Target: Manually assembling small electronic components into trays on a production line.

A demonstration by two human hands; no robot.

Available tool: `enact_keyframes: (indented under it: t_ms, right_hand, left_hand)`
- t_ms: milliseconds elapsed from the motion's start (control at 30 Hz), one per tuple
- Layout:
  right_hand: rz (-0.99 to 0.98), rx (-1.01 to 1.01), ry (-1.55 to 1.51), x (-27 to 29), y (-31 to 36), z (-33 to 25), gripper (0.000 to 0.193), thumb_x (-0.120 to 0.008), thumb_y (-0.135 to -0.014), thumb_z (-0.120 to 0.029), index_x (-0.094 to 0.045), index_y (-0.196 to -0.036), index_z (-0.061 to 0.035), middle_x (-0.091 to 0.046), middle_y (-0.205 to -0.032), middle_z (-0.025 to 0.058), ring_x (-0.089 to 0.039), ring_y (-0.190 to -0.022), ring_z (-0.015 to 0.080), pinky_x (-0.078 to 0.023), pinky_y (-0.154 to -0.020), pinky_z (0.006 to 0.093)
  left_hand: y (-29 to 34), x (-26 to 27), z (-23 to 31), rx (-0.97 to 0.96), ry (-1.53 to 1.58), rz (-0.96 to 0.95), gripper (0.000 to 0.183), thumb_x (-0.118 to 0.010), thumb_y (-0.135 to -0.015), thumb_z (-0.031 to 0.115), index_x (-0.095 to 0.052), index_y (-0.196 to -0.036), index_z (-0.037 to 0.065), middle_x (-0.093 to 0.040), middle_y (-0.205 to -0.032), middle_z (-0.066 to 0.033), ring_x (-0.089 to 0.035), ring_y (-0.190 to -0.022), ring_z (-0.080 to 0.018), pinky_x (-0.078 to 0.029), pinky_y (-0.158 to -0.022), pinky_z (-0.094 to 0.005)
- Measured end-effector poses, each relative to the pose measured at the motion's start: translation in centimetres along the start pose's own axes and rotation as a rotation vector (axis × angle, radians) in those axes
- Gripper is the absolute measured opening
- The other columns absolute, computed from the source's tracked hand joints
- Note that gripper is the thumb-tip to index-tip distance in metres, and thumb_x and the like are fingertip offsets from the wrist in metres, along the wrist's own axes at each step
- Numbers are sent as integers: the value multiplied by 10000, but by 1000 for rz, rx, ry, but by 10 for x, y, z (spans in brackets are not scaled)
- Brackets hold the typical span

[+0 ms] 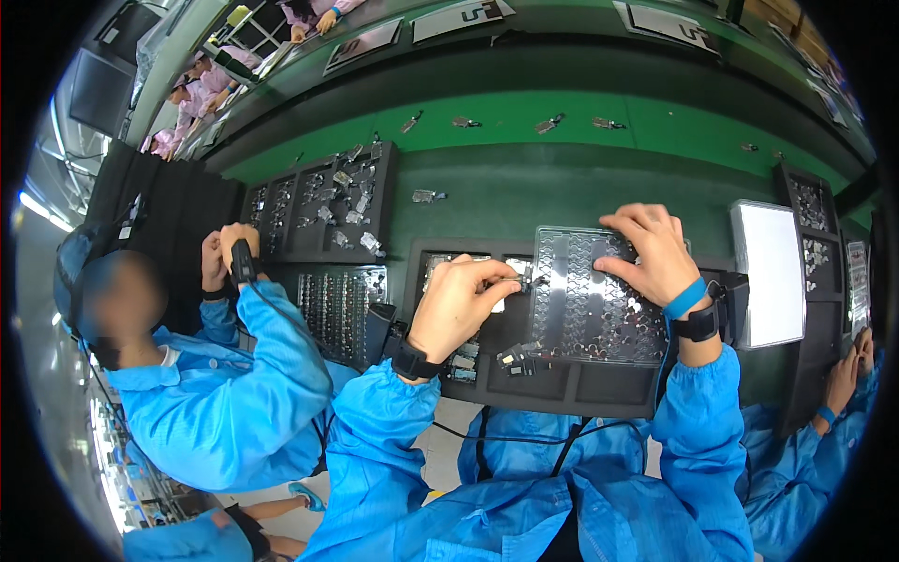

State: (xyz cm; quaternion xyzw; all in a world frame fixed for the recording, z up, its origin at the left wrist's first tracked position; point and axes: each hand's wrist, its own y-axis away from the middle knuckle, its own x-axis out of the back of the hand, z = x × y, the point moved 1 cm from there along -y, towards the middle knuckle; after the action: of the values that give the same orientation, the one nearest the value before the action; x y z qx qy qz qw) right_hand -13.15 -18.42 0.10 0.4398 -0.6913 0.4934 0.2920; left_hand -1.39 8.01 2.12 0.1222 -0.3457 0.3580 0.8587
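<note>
My left hand (461, 304) is closed in a pinch, thumb and forefinger on a small dark electronic part (526, 280) at the left edge of a clear plastic tray (554, 318). The tray has rows of moulded pockets, many holding small round pieces, and lies on a black divided tray (613, 382). My right hand (651, 253) rests at the tray's far right, fingers spread, thumb above the pockets. Several small dark and metallic parts (520, 360) lie in the black tray below my left hand. Under that hand, other compartments are partly hidden.
At left a co-worker in blue (225, 384) sits by a black parts tray (386, 201) and another clear tray (342, 300). Small parts (429, 196) lie along the green belt (506, 117). A white sheet stack (768, 272) is at right, near another person's hands (843, 379).
</note>
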Motion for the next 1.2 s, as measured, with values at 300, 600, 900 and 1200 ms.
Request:
enact_keyframes:
  t_ms: [300, 600, 900, 1200]
  right_hand:
    - [-179, -35, -62, 14, -6, 19, 188, -611, -997, -183, -760, -1087, -111, -701, -937, 65, -621, -923, 270, -357, -867, 389]
    - [-267, -214, -100, 35, 6, 37, 184, -606, -995, -166, -756, -1073, -92, -683, -930, 70, -633, -930, 271, -364, -884, 378]
    - [-241, -208, -64, 44, 18, 43, 222, -622, -984, -152, -724, -1169, -87, -686, -1057, 87, -638, -1036, 291, -414, -954, 406]
    - [-139, -126, 22, 91, 47, 47, 234, -692, -890, -66, -724, -1122, -76, -631, -1172, 108, -605, -1121, 343, -466, -985, 427]
  left_hand:
    - [4, -6, -22, -223, -72, 8, 147, -724, -906, 123, -764, -1009, 26, -740, -926, -177, -677, -919, -331, -521, -823, -411]
    - [3, -42, -20, -252, -280, 208, 76, -753, -866, 112, -745, -932, 75, -523, -998, -118, -497, -970, -329, -446, -852, -412]
    - [8, -36, -12, -402, -356, 186, 214, -813, -778, 110, -755, -984, 106, -593, -1102, -96, -557, -1028, -328, -474, -876, -457]
    - [6, -25, -7, -339, -477, 154, 211, -821, -765, 87, -765, -966, 114, -588, -1144, -93, -555, -1010, -320, -477, -850, -436]
